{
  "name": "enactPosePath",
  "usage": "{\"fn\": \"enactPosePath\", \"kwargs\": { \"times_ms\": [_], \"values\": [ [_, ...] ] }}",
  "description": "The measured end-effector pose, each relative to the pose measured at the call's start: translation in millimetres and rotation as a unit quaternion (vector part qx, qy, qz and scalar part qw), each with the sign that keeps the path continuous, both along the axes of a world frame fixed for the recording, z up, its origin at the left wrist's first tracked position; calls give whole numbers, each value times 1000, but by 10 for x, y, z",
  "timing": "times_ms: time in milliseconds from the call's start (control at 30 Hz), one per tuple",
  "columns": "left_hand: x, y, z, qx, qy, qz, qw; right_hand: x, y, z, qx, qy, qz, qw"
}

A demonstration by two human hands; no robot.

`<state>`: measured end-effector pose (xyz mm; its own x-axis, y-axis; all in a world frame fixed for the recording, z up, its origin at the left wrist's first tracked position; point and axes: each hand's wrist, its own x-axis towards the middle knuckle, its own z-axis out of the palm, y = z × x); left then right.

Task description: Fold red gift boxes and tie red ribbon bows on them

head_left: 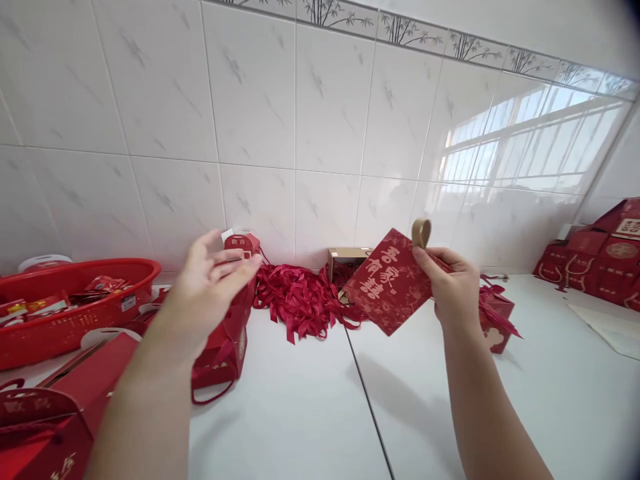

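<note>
At centre-right, the right hand (454, 283) pinches a red card (385, 283) by its edge, risking slippage; the left hand (205, 290) spreads empty fingers.

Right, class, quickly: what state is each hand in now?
Left hand: open, nothing seen in its grip.
Right hand: closed on a red card.

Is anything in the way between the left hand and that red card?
Nothing visible blocks the left hand from the red card, which the right hand holds. The ribbon pile lies on the table, farther back.
</note>
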<state>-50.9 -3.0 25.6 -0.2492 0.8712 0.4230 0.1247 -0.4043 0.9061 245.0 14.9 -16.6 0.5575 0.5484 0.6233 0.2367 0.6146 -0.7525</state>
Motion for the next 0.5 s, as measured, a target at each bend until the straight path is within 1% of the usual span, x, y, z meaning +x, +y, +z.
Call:
{"fn": "enactPosePath", "kwargs": {
  "times_ms": [33,67,133,200,233,300,367,433,500],
  "values": [
    [-49,-14,15,10,-4,12,1000,74,19,-9,-40,-55,-40,997],
    [-100,-31,22,23,-2,22,999,149,43,-23,-91,-112,-73,987],
    [-201,-69,14,61,17,38,997,297,109,-73,-203,-199,-116,952],
    [-283,-97,-12,111,44,51,992,450,204,-151,-297,-235,-135,915],
    [-311,-105,-24,128,60,53,989,530,258,-197,-330,-239,-142,902],
    [-340,-104,-35,131,83,69,985,694,360,-287,-369,-236,-159,885],
    [-333,-87,-23,97,86,107,986,852,433,-354,-393,-227,-184,872],
    [-305,-62,1,47,79,139,986,986,463,-388,-398,-212,-223,864],
    [-282,-28,16,3,96,150,984,1081,459,-396,-379,-197,-268,864]
  ]
}}
